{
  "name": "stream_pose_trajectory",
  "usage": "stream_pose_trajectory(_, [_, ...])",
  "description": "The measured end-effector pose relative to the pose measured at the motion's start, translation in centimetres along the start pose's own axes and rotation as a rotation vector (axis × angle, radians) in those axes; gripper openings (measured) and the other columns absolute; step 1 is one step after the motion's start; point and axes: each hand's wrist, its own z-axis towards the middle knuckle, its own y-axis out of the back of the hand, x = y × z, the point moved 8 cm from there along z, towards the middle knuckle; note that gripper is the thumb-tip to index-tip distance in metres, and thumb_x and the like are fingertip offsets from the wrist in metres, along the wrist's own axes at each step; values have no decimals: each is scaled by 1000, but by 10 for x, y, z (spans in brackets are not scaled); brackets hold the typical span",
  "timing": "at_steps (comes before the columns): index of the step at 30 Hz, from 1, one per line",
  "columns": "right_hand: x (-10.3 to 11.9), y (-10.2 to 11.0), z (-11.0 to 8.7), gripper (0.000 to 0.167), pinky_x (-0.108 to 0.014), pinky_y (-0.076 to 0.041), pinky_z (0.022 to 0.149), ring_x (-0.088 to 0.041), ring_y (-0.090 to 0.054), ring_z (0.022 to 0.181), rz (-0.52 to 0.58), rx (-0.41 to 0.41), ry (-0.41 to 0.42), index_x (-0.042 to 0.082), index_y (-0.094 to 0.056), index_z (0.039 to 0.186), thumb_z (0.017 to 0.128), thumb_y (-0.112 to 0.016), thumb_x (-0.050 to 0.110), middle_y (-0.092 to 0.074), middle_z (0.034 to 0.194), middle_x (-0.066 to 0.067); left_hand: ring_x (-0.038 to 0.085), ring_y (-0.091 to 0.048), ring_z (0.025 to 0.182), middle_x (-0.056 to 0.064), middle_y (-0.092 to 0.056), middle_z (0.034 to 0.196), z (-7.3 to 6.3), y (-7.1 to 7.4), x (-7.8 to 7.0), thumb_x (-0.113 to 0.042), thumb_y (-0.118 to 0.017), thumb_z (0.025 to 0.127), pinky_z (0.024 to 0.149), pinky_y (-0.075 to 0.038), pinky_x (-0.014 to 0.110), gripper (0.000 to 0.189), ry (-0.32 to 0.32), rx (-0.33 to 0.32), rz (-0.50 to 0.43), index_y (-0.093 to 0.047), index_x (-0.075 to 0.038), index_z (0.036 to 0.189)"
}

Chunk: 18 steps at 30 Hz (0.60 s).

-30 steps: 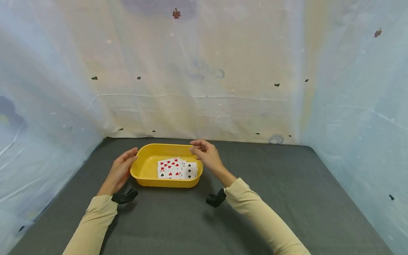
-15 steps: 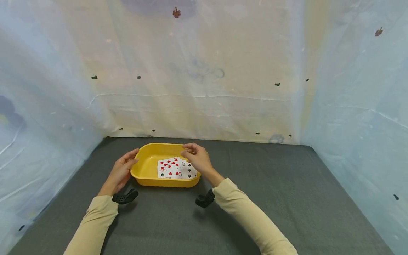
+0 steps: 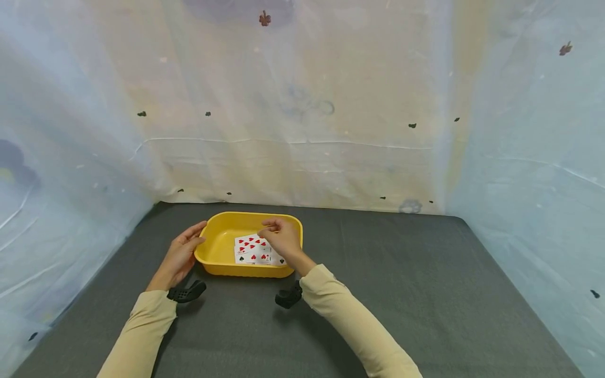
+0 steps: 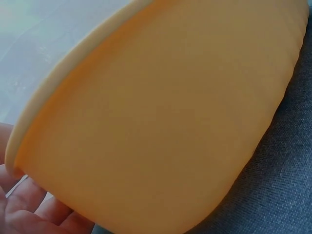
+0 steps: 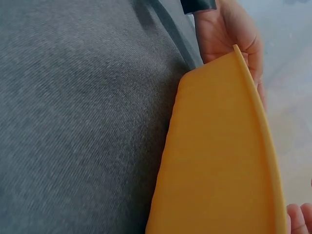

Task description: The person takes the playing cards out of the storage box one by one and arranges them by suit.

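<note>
Gripping the left end of the yellow tub (image 3: 250, 271), the left hand (image 3: 178, 257) had its thumb near the rim and its fingers bent at the outer side; the left wrist view showed several fingers tucked under the lip. That hold probably kept the tub from sliding on the grey cloth (image 3: 425, 294). A black wristband (image 3: 187, 291) sat at the cuff of the left sleeve (image 3: 137, 328).

The tub stood upright, its floor bare toward the left. Playing cards (image 3: 251, 243) lay face up and overlapping in its middle and right part, near the closest wall; the tub's sides likely served to keep them together. Hearts showed on the uppermost, with a few spades beside and below.

Over the right part of those cards hung the right hand (image 3: 285, 242), its fingers bent and thumb brought close to them, a narrow gap at most. Whether anything thin was pinched there, I could not tell. Farther right, its sleeve crossed above the cloth.
</note>
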Motion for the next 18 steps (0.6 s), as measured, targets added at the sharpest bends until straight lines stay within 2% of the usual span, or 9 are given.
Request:
stream_pose_trajectory(6, [-3, -8, 7, 24, -24, -50, 68, -13, -59, 77, -31, -33, -16, 5, -69, 109, 87, -70, 14, -63, 88, 0, 29, -23, 142, 15, -14, 160, -1, 1, 1, -8, -42, 104, 99, -43, 28, 56, 3, 0, -29, -19, -7, 155])
stream_pose_trajectory(9, [-6, -10, 10, 25, -25, -50, 67, -13, -58, 75, -51, -54, -52, 5, -69, 109, 86, -71, 14, -62, 86, 1, 29, -22, 142, 15, -14, 160, -1, 2, 1, -5, -41, 104, 99, -42, 28, 55, 4, -4, -30, -19, -6, 155])
stream_pose_trajectory(12, [-11, -9, 14, 27, -26, -51, 68, -14, -58, 74, -67, -72, -83, 5, -69, 110, 85, -73, 14, -62, 85, 1, 30, -23, 142, 15, -15, 159, 0, 1, 1, -5, -42, 104, 100, -41, 29, 56, 3, -2, -27, -20, -6, 155])
stream_pose_trajectory(18, [-17, -7, 22, 31, -26, -53, 70, -14, -58, 77, -146, -67, -93, 3, -69, 111, 82, -77, 10, -62, 86, 0, 29, -22, 142, 16, -16, 159, 0, -2, 1, -6, -42, 104, 101, -40, 31, 56, 1, 4, -21, -20, -6, 155])
